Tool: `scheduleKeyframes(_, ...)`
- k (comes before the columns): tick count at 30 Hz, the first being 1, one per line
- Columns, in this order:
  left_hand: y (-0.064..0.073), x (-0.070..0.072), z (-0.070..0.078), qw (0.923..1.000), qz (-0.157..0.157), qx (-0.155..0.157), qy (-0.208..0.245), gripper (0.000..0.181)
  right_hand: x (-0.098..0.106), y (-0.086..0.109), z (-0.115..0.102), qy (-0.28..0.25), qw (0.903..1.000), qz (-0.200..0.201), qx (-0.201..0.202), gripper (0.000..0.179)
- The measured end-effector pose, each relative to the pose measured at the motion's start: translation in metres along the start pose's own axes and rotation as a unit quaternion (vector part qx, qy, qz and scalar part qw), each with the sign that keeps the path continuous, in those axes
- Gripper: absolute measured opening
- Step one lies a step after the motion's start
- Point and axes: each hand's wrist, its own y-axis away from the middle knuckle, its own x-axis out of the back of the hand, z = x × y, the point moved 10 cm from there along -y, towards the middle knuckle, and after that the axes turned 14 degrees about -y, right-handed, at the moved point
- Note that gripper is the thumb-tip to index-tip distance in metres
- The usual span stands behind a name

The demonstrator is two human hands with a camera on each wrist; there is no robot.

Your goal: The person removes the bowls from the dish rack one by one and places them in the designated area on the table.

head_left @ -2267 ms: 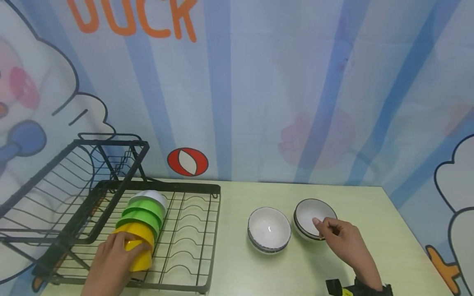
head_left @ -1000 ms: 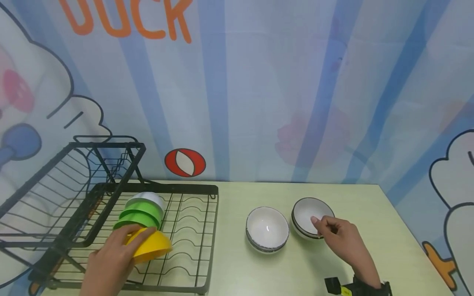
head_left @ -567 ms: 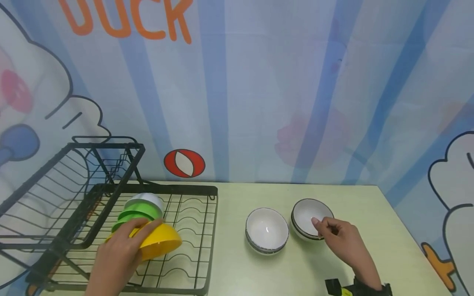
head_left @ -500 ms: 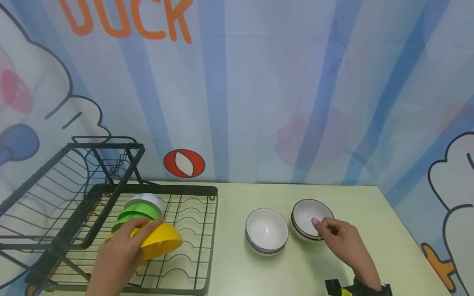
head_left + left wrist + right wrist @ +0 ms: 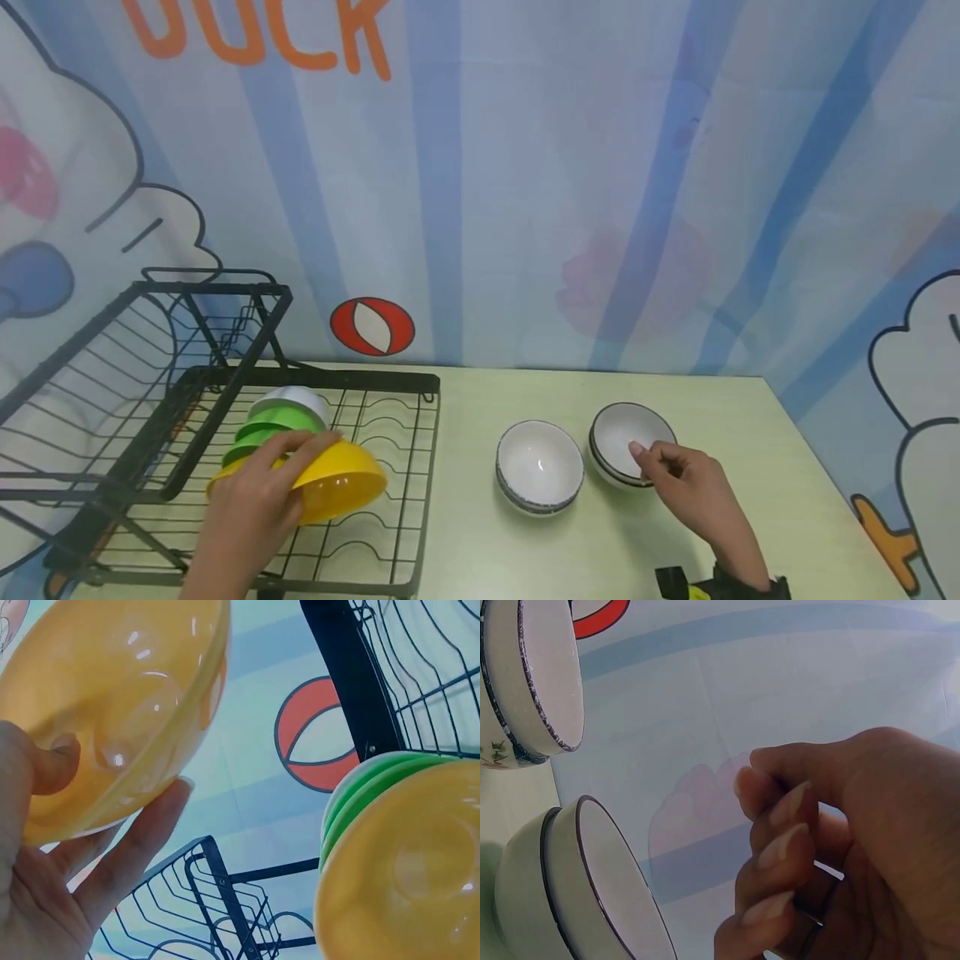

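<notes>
A yellow bowl (image 5: 345, 483) is gripped at its edge by the left hand (image 5: 251, 500): the thumb is laid inside the bowl, and the fingers are spread along its outside. It is held tilted above the rack (image 5: 360, 382), apart from the row of bowls there. That row is made up of a second yellow bowl (image 5: 405, 862), then green bowls (image 5: 281, 419), then a white bowl (image 5: 288, 402) — all stood on edge.

The right hand (image 5: 690, 487) is held just beside the right stack (image 5: 630, 433), its fingers loosely curled, thumb and forefinger brought together — nothing is seen to be held. The left stack (image 5: 540, 462) is set upright on the table (image 5: 750, 467), between the rack and the right stack. In both stacks, white bowls with dark rims are nested.
</notes>
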Motion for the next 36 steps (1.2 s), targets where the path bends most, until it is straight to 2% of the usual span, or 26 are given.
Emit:
scheduleKeyframes(5, 0.0, -0.003, 0.006, 0.9999, -0.002, -0.01, 0.011, 0.079, -0.002, 0.0, 0.003, -0.004, 0.9999, -0.004, -0.015, 0.047)
scheduleKeyframes(11, -0.003, -0.003, 0.013, 0.9996, 0.01, -0.004, 0.027, 0.071, -0.006, 0.001, 0.004, -0.011, 0.9993, -0.003, -0.035, 0.048)
scheduleKeyframes(14, -0.005, -0.006, 0.016, 0.999, 0.003, 0.003, 0.043, 0.072, -0.007, 0.002, 0.003, -0.014, 0.9992, -0.001, -0.038, 0.049)
scheduleKeyframes(17, -0.005, -0.01, 0.019, 0.9982, -0.017, 0.016, 0.055, 0.074, -0.008, 0.003, 0.002, -0.017, 0.9992, 0.001, -0.036, 0.049)
scheduleKeyframes(22, -0.005, -0.012, 0.023, 0.9961, -0.041, 0.034, 0.07, 0.077, -0.012, 0.003, 0.002, -0.015, 0.9994, -0.001, -0.03, 0.048)
scheduleKeyframes(27, -0.005, -0.015, 0.029, 0.9949, -0.055, 0.038, 0.075, 0.076, -0.017, 0.002, -0.003, -0.013, 0.9996, -0.006, -0.023, 0.044)
scheduleKeyframes(36, -0.005, -0.015, 0.036, 0.9952, -0.041, 0.039, 0.081, 0.063, -0.027, 0.006, -0.028, -0.017, 0.9994, 0.003, 0.029, 0.035)
